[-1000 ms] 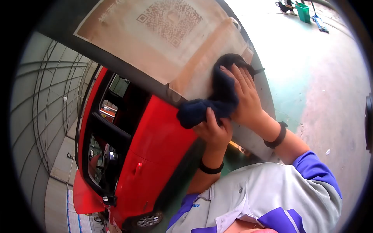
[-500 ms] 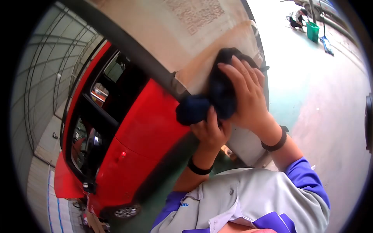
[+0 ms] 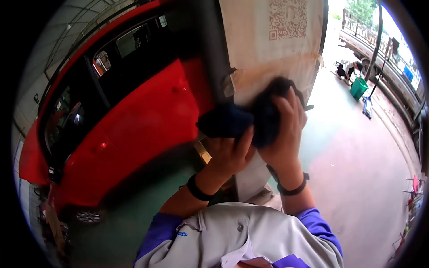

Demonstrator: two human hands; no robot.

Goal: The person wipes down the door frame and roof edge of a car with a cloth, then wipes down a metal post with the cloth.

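Observation:
A bunched dark blue cloth [image 3: 267,117] is held in front of my chest in two lumps; I cannot tell whether it is one piece or two. My left hand [image 3: 229,155] grips the left lump from below, thumb raised along its edge. My right hand [image 3: 287,134] is wrapped round the right side of the cloth, fingers curled over it. Both wrists wear a black band. Just behind the cloth stands a pale panel [image 3: 250,40] with a worn printed code and a brown, peeling strip.
On the left stands a red car [image 3: 143,102] with dark windows. A yellow object [image 3: 203,152] shows low beside the panel. At the far right, a person [image 3: 346,69] crouches near a green bin [image 3: 359,88] and a blue floor tool [image 3: 367,107]; a truck [image 3: 371,44] is behind.
The view has turned, so the panel looks more upright and the car sits further left. Both hands still hold the cloth; the right one now shows more side-on, with its fingers less spread.

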